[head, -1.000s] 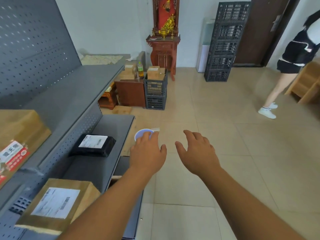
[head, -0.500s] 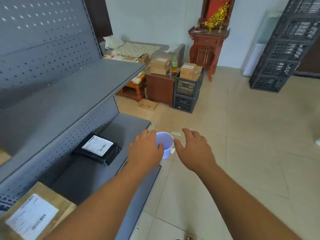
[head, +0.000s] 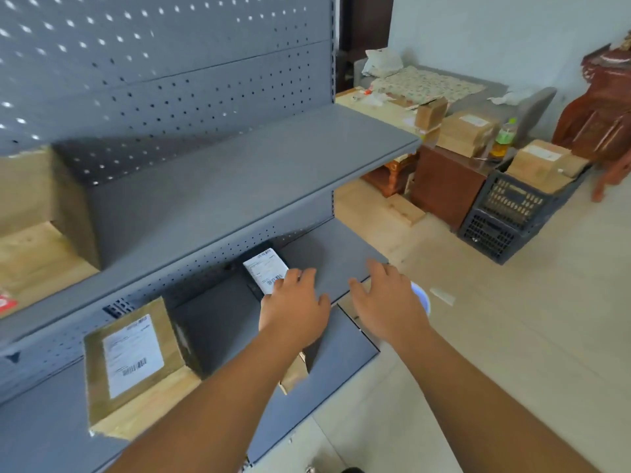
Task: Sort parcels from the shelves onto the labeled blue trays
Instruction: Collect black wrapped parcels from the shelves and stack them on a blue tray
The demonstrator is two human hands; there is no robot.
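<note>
A flat black parcel [head: 256,278] with a white label lies on the middle shelf [head: 327,264] of a grey metal rack. My left hand [head: 296,308] hovers over its near end, fingers spread, covering part of the label; I cannot tell if it touches. My right hand [head: 389,302] is open over the shelf's right front corner, holding nothing. A brown cardboard box [head: 136,363] with a white label sits on the same shelf, to the left. Another brown box [head: 30,233] stands on the upper shelf at far left. No blue tray is in view.
The upper shelf [head: 259,172] overhangs the black parcel. A small blue-white round object [head: 421,295] lies on the tiled floor beyond my right hand. Further right stand a black crate [head: 505,216] with boxes on it, a wooden cabinet [head: 444,189] and a carved red table [head: 604,117].
My view has swung left toward the rack. Both hands moved left, from above the floor to over the middle shelf, my left now above the black parcel.
</note>
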